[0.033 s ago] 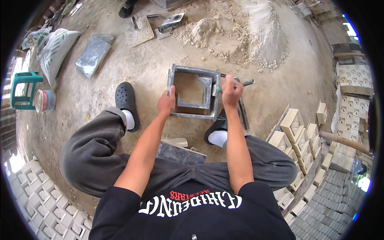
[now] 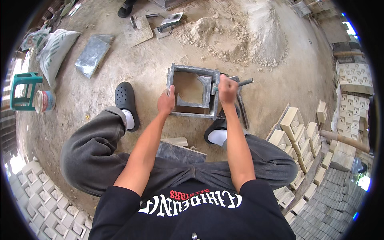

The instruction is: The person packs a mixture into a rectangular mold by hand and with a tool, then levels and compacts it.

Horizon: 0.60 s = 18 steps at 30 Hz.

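A square grey metal mould (image 2: 194, 69) lies on the ground between my feet. Its inner frame has one cut-off corner, and a brownish floor shows inside. My left hand (image 2: 166, 103) is closed on the left wall, thumb along the top edge. At the right wall my right hand (image 2: 228, 89) makes a fist around a small green piece (image 2: 215, 89) that touches the mould; most of it is hidden by the fingers. Beside that fist lie a dark metal tube (image 2: 246, 82) and a thin bar (image 2: 242, 110).
Pale powder (image 2: 268, 36) is heaped at the far right. Trowels (image 2: 170, 25) and a flat plate (image 2: 94, 54) lie beyond the mould. A green stool (image 2: 26, 90) and bucket (image 2: 45, 101) stand left. Cast blocks (image 2: 294, 124) are stacked right; a dark slab (image 2: 180, 154) lies near my lap.
My right fist has moved slightly left, closer to the mould's right wall, with the green piece. My left hand and the mould have hardly moved.
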Available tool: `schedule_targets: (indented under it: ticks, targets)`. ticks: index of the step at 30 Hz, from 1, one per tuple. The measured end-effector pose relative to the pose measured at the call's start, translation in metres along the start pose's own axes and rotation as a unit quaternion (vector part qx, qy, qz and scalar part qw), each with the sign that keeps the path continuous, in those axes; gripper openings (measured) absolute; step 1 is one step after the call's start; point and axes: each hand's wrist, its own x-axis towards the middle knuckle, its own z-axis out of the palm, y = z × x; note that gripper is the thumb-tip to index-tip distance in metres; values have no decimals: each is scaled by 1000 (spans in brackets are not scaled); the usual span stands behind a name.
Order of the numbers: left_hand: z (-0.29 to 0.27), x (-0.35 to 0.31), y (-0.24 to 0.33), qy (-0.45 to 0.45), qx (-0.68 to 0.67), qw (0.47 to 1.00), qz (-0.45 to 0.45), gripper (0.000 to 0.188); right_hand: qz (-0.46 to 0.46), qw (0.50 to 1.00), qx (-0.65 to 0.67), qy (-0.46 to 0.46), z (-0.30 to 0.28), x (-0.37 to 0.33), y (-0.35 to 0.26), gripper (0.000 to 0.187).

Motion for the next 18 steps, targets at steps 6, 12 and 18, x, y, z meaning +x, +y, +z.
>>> schedule_targets:
  ticks: [6, 12, 18]
  targets:
    - [-5, 6, -3, 12, 0, 1000, -5, 75, 49, 996, 73, -30, 5, 13, -22, 46]
    - [1, 11, -7, 43, 4, 999, -1, 75, 51, 993, -8, -104, 8, 21, -7, 43]
    - [-2, 2, -2, -6, -11, 1000, -9, 75, 8, 996, 82, -16, 8, 23, -3, 44]
